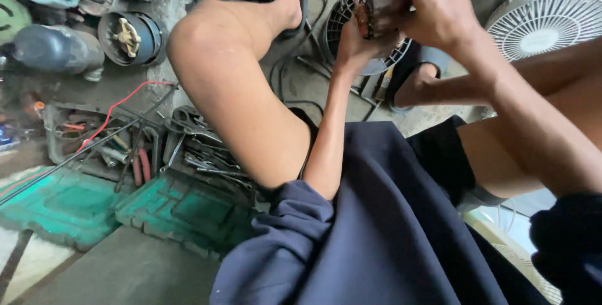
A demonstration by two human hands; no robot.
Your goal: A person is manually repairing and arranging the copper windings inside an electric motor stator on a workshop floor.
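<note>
My left hand (356, 43) grips a small round motor core (372, 14) with copper windings from below, near the top middle of the view. From above, my right hand (436, 5) closes over the same core, fingers curled on its top. Both hands hold it in front of a dark round fan motor housing (342, 11) that rests on the floor. My bent left knee (207, 35) rises just left of the hands.
A white fan grille (544, 21) lies at the top right. Several motors (128, 36) sit at the top left. A tray of pliers and other hand tools (188, 148) and green plastic lids (182, 208) lie at the left. A red wire (116, 105) crosses the floor.
</note>
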